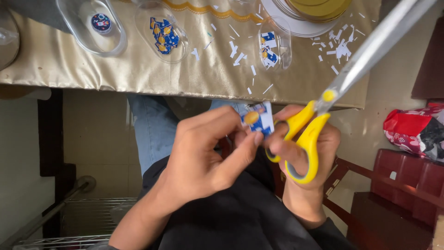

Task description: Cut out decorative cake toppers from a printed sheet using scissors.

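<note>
Because it is pinched up close in front of the body, well clear of the table edge, the small blue, white and orange printed paper cut-out (259, 119) sits where both hands can reach it. The left hand (203, 157) closes thumb and forefinger on its lower left edge, the other fingers curled loosely behind, seemingly to keep the scrap steady. The right hand (307, 157) touches the cut-out's right side with its fingertips while its fingers are threaded through the loops of the yellow-handled scissors with long silver blades (333, 88); the grip is closed on the handles. The blades appear shut and point up and away to the right, off the paper, so they look parked rather than cutting.

Beyond the hands, the table with a shiny gold cloth (138, 74) carries scattered white paper trimmings (240, 55). Three clear oval plastic trays lie on it: one (162, 32) holding several similar blue and orange pieces, one (274, 48) holding a few more, and one (99, 28) with a single round dark sticker. A stack of round gold boards (319, 9) sits at the far edge. To the right stands a dark red wooden chair (397, 185), with a red patterned bag (416, 129) beyond it.
</note>
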